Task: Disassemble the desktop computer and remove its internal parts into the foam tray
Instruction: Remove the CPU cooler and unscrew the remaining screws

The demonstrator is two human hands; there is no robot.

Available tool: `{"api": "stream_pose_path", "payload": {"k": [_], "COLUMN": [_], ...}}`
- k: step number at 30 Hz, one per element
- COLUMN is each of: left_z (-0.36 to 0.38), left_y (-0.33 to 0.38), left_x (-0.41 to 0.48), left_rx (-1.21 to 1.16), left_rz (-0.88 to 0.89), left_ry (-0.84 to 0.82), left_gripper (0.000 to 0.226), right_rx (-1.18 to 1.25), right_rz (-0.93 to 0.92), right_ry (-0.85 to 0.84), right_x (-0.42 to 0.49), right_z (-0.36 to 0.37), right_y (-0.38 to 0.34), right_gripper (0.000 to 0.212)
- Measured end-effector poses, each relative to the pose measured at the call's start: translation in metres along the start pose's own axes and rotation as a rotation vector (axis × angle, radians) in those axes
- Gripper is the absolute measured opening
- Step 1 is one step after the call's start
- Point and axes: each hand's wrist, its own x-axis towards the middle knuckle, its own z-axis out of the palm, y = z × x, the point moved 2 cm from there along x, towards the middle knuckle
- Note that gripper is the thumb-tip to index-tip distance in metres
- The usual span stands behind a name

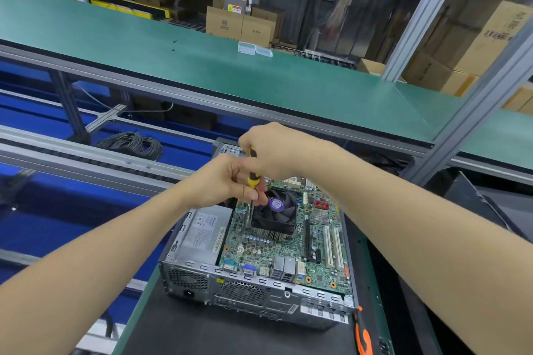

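Early in the job, judging by the layout. Cover off the desktop computer (230,291), lying open on the black mat (219,334) directly below the hands. Nothing visibly taken out so far: motherboard (259,253) in place, power supply (204,233) in its left bay, cooler fan (278,210) seated on its heatsink (274,236), 2 white expansion slots (328,245) bare. Far end of the case hidden behind the hands.

Apparently working on the cooler: screwdriver (253,174) held upright, shaft running down at the fan's left edge. Right hand (271,150) curled round the top of the yellow-and-black handle. Left hand (222,181) pinching the lower handle and shaft with thumb and fingertips, seemingly to steady it.

Left to do, then: cooler, board and power supply, all into the foam tray, not to be picked out anywhere in view. Dark flat object (476,204) at right too unclear to name.

Around: orange-handled tool (362,337) on the mat by the case's near right corner, 2 clear plastic boxes (255,48) on the green shelf (173,66) above, coil of cable (132,144) at left beyond the rails.

In the way: both hands bunched over the screw, hiding it; fan frame close against the shaft.
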Motion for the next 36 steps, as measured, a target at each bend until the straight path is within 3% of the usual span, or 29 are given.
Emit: {"api": "stream_pose_path", "payload": {"k": [3, 7, 11, 14, 16, 18, 20, 24, 26, 28, 31, 36], "left_z": [0.003, 0.007, 0.011, 0.011, 0.007, -0.002, -0.006, -0.005, -0.005, -0.006, -0.004, 0.004], "left_y": [-0.004, -0.009, -0.017, -0.013, -0.006, -0.001, 0.003, 0.006, 0.003, -0.001, -0.005, -0.014], "left_x": [-0.005, -0.004, -0.006, -0.007, -0.009, -0.009, -0.007, 0.001, 0.002, 0.003, 0.002, -0.002], "left_rx": [-0.027, 0.1, 0.172, 0.155, 0.069, -0.029, -0.017, -0.036, 0.0, 0.076, 0.146, 0.064], "left_rz": [-0.001, 0.005, -0.007, 0.039, 0.044, 0.025, 0.007, -0.014, -0.039, -0.053, -0.036, -0.034], "left_ry": [0.14, 0.32, 0.432, 0.325, 0.136, -0.079, -0.151, -0.118, -0.174, -0.205, -0.111, 0.146], "left_gripper": [0.015, 0.03, 0.032, 0.027, 0.018, 0.025, 0.023, 0.024, 0.029, 0.026, 0.017, 0.007], "right_rx": [-0.042, -0.139, -0.249, -0.227, -0.169, -0.128, -0.1, -0.031, -0.001, 0.074, 0.089, -0.026], "right_rz": [-0.179, -0.312, -0.432, -0.417, -0.354, -0.296, -0.252, 0.055, 0.215, 0.253, 0.16, -0.152], "right_ry": [-0.073, -0.088, -0.071, -0.061, -0.045, -0.049, -0.044, 0.213, 0.228, 0.181, 0.123, -0.074], "right_x": [-0.005, -0.009, -0.013, -0.013, -0.012, -0.011, -0.011, -0.007, -0.004, 0.001, 0.003, -0.004], "right_z": [-0.01, -0.02, -0.022, -0.022, -0.018, -0.011, -0.004, 0.003, 0.009, 0.014, 0.012, -0.007], "right_y": [-0.001, -0.002, -0.002, -0.001, -0.001, -0.002, -0.002, 0.001, -0.001, -0.002, -0.003, -0.002], "right_gripper": [0.017, 0.01, 0.024, 0.022, 0.015, 0.012, 0.01, 0.046, 0.044, 0.038, 0.033, 0.02]}}
